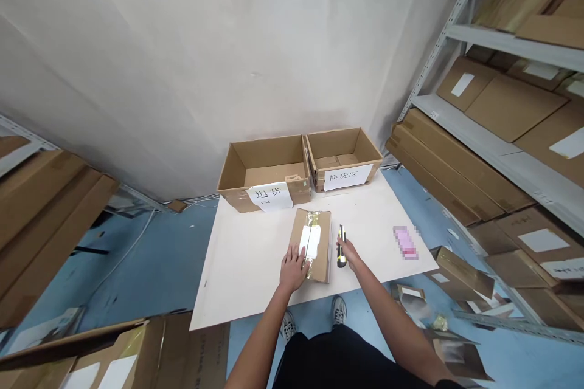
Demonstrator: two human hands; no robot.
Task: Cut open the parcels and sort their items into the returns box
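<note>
A taped cardboard box with a white label lies on the white table in front of me. My left hand rests on its near left part, fingers spread and palm down. To the right of the box, my right hand grips a black and yellow utility knife, which points away from me. Whether its blade is out is too small to tell. The knife is apart from the box.
Two open cartons with handwritten paper signs, a left one and a right one, stand along the table's back edge. A blurred pink item lies at the right. Shelves with boxes flank the right side; more cartons are at left.
</note>
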